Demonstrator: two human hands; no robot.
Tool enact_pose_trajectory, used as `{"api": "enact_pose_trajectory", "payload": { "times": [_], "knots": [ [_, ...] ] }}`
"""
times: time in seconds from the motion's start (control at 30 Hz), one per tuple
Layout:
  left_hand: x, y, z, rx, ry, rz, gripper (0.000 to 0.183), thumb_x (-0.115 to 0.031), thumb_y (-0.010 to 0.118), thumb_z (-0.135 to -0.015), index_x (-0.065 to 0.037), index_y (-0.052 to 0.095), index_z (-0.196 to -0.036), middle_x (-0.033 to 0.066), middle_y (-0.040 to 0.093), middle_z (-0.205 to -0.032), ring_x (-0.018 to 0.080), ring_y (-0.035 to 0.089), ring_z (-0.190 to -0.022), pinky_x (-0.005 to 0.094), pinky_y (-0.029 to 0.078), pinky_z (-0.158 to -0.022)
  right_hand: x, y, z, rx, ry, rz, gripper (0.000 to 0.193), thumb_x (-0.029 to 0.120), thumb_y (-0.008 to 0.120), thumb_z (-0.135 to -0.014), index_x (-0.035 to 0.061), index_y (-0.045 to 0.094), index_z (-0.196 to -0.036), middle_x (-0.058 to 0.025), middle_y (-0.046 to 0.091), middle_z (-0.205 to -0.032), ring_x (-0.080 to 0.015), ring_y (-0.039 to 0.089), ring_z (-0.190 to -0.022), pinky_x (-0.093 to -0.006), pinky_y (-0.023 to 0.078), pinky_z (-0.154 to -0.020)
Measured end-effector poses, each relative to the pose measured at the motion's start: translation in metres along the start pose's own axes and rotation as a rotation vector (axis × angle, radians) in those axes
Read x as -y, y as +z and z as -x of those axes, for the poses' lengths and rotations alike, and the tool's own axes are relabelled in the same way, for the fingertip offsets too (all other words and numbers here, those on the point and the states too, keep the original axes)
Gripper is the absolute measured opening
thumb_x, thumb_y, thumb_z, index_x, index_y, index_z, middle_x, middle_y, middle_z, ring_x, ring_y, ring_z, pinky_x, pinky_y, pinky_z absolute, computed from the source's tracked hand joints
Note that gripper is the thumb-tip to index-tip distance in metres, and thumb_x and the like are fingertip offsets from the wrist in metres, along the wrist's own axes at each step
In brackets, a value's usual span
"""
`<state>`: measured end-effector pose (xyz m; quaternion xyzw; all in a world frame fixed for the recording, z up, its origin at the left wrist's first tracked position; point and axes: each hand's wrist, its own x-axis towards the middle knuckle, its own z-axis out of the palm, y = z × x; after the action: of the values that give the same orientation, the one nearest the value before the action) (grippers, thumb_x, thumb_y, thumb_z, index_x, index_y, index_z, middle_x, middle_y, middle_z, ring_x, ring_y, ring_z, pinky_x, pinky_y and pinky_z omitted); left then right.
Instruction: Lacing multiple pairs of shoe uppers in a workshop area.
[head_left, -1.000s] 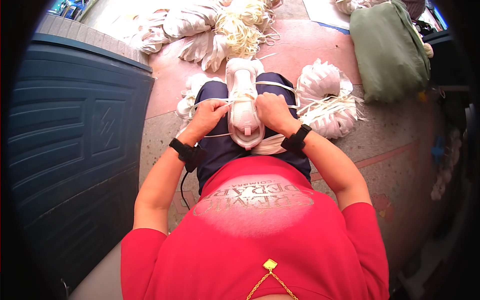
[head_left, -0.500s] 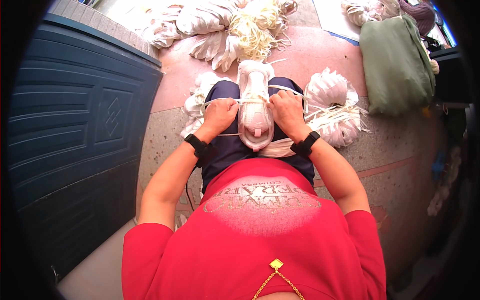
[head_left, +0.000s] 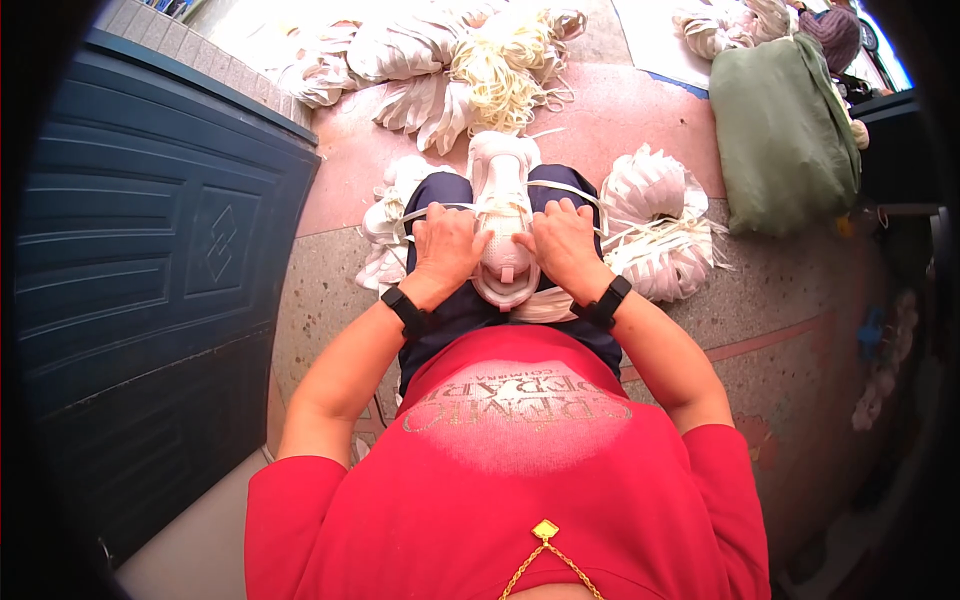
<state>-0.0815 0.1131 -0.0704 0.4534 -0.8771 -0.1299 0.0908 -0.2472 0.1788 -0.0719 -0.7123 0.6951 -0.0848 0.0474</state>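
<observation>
A white-pink shoe (head_left: pixel 506 255) lies lengthwise between my knees, its padded opening and pull tab toward me. Cream shoelace (head_left: pixel 415 213) threads through its middle and loops out to both sides. My left hand (head_left: pixel 448 250) is at the shoe's left side, fingers curled by the lace and thumb reaching in toward the tongue. On the opposite side my right hand (head_left: pixel 566 248) mirrors it, thumb pointing inward at the shoe. The fingertips of both hands are hidden beneath the hands, as is the lace there.
Bundled white shoe parts with laces (head_left: pixel 660 225) lie right of my knees. More white pieces (head_left: pixel 390 210) lie on the left. Ahead is a large heap (head_left: pixel 420 60) with tangled cream laces (head_left: pixel 500 75). A stuffed green sack (head_left: pixel 785 140) stands right; a blue panelled door (head_left: pixel 150 250) rises left.
Both hands have come back slightly toward me and turned, thumbs now extended toward the shoe's tongue. Earlier they pinched the lace at its sides. The view has shifted slightly.
</observation>
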Motion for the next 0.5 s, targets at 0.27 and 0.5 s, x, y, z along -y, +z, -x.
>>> {"api": "enact_pose_trajectory", "payload": {
  "times": [0.27, 0.5],
  "knots": [
    [0.010, -0.003, -0.020, 0.034, -0.022, 0.297, 0.021, -0.021, 0.063, -0.071, 0.000, 0.064, -0.073, 0.0137, 0.061, -0.069, 0.0282, 0.056, -0.074, 0.0361, 0.044, -0.065, -0.020, 0.024, 0.000, 0.105, 0.054, -0.267, 0.017, 0.016, 0.050, -0.077, 0.0024, 0.060, -0.075, -0.0146, 0.055, -0.078, -0.0301, 0.052, -0.078, -0.0433, 0.040, -0.067],
    [-0.011, 0.006, -0.066, 0.082, 0.101, 0.102, 0.021, -0.023, 0.063, -0.071, -0.003, 0.060, -0.076, 0.0167, 0.059, -0.072, 0.0334, 0.055, -0.074, 0.0399, 0.045, -0.065, -0.013, 0.028, 0.006, -0.162, 0.005, -0.447, 0.013, 0.011, 0.051, -0.074, 0.0054, 0.059, -0.082, -0.0108, 0.056, -0.078, -0.0262, 0.053, -0.077, -0.0386, 0.041, -0.064]
  ]
}}
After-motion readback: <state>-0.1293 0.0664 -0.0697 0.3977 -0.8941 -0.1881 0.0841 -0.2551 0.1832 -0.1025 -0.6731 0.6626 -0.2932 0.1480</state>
